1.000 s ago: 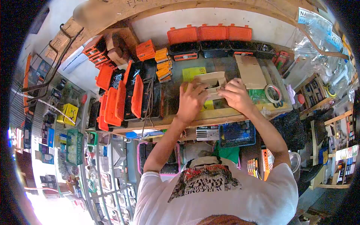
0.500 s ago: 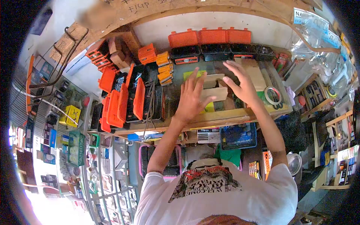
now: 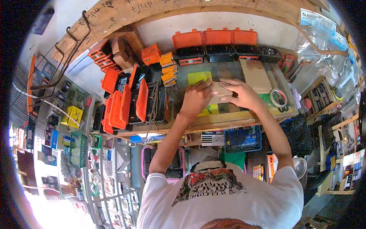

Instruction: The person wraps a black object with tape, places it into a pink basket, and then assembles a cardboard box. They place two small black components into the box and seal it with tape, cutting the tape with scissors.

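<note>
A small cardboard box [image 3: 219, 91] lies on the glass-topped counter, its top flaps lying flat. My left hand [image 3: 197, 97] grips its left side, with the fingers bent over the upper edge. From the right, my right hand [image 3: 243, 94] holds the box, fingers along the far edge and thumb on the near part. Most of the box's sides are hidden by my hands. Yellow sheets [image 3: 199, 77] with print show behind the box and in front of it.
Open orange-lidded cases [image 3: 127, 103] stand at the left of the counter, and more [image 3: 218, 51] line the back. A flat cardboard piece [image 3: 254, 76], a tape roll [image 3: 278, 98] and black scissors [image 3: 283, 108] are at the right. A blue basket [image 3: 243, 139] sits below the counter edge.
Both hands have come down and inward onto the box from raised, spread positions above it. The flaps that stood up are now folded down.
</note>
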Demonstrator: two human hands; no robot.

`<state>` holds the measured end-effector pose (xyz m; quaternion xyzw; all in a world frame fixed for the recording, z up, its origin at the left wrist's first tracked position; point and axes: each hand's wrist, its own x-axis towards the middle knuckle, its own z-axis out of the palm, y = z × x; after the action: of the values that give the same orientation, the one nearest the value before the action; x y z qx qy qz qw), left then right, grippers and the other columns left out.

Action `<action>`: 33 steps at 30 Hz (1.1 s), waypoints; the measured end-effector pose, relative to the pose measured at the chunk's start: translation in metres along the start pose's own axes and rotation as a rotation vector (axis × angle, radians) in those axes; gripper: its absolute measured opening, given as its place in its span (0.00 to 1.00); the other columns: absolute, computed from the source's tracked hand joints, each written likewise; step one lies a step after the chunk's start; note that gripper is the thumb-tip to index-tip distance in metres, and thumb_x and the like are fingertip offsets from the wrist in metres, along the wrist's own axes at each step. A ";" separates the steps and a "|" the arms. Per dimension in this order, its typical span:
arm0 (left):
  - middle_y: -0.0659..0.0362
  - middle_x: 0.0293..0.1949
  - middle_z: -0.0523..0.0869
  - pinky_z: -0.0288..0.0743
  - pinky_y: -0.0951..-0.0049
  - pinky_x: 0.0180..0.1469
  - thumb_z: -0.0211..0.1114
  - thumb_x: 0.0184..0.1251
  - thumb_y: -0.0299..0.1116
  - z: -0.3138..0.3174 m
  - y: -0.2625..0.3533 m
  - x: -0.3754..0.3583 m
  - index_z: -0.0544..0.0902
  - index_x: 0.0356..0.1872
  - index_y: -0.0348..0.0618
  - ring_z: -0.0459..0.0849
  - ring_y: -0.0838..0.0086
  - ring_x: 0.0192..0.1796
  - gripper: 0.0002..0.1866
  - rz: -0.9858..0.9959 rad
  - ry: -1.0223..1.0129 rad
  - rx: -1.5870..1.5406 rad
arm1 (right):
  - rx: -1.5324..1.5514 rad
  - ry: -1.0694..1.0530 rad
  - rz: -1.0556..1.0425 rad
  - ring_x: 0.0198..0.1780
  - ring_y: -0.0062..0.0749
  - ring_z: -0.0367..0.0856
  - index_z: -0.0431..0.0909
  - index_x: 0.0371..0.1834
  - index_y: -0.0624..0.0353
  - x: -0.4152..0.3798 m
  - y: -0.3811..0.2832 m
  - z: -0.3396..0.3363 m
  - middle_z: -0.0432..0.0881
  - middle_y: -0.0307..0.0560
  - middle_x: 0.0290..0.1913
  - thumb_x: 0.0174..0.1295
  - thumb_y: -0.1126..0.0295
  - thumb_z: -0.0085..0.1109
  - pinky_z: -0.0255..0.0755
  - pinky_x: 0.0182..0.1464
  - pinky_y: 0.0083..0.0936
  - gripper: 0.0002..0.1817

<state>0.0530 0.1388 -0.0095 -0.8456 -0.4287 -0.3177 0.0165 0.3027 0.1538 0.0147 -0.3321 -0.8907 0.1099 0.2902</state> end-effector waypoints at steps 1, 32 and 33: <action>0.48 0.65 0.83 0.77 0.52 0.65 0.61 0.76 0.45 0.000 0.000 0.000 0.80 0.67 0.46 0.82 0.50 0.63 0.24 0.046 -0.013 0.056 | 0.001 -0.018 -0.003 0.67 0.51 0.79 0.79 0.67 0.60 -0.001 0.001 0.000 0.78 0.53 0.71 0.69 0.58 0.67 0.74 0.67 0.40 0.27; 0.53 0.72 0.75 0.76 0.48 0.62 0.57 0.77 0.53 -0.006 0.010 0.006 0.72 0.73 0.41 0.77 0.54 0.68 0.33 0.164 -0.258 0.462 | -0.356 0.141 0.178 0.77 0.56 0.66 0.75 0.69 0.67 -0.032 -0.028 0.003 0.74 0.60 0.73 0.63 0.47 0.68 0.56 0.78 0.52 0.39; 0.53 0.72 0.75 0.75 0.47 0.63 0.56 0.77 0.54 -0.007 0.010 0.005 0.71 0.74 0.42 0.76 0.54 0.69 0.33 0.171 -0.228 0.453 | -0.246 0.210 0.204 0.74 0.55 0.71 0.77 0.67 0.65 -0.044 -0.027 -0.015 0.76 0.60 0.70 0.65 0.50 0.67 0.61 0.75 0.49 0.35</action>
<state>0.0592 0.1343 0.0014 -0.8838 -0.4150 -0.1138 0.1839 0.3247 0.1047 0.0179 -0.4634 -0.8240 -0.0064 0.3260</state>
